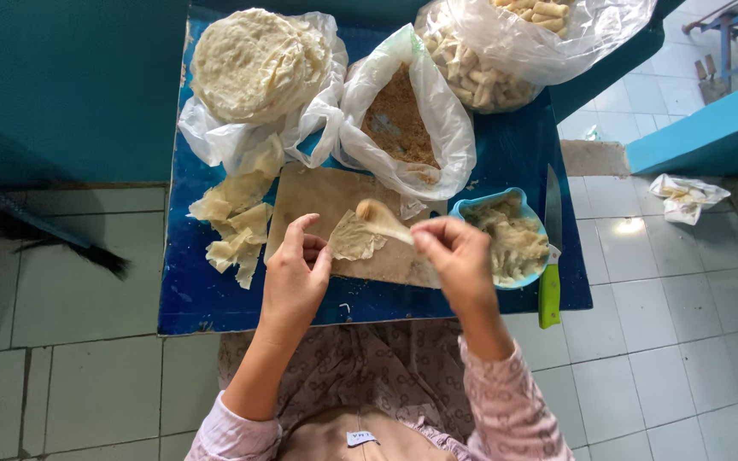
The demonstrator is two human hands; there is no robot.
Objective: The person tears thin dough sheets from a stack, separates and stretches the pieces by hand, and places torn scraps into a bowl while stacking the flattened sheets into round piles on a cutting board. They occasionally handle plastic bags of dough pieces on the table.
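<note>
I see my two hands raised just above the wooden board (326, 201), close together over the middle of the surface (198, 290). My right hand (459, 256) pinches the near end of a thin wrapper sheet (369, 229) between thumb and fingertips; the sheet is half rolled, and its rolled part runs as a short tube from my right fingertips up and to the left, so its long axis lies diagonally, far-left to near-right. My left hand (294, 277) is loosely curled, fingers bent, touching or nearly touching the loose, crumpled left edge of the same sheet; I cannot tell whether it really grips it. The right hand is the one nearer the rolled end.

Just right of my right hand stands a light blue bowl (471, 207) holding a pale, mashed filling (514, 243). Beyond it, a knife with a green handle (549, 294) lies along the right edge, blade pointing far. Left of the board lie torn wrapper scraps (237, 226). At the far side are three open plastic bags: the left one holds a stack of round wrappers (254, 60), the middle one brown crumbs (399, 124), the right one finished pale rolls (471, 72).
</note>
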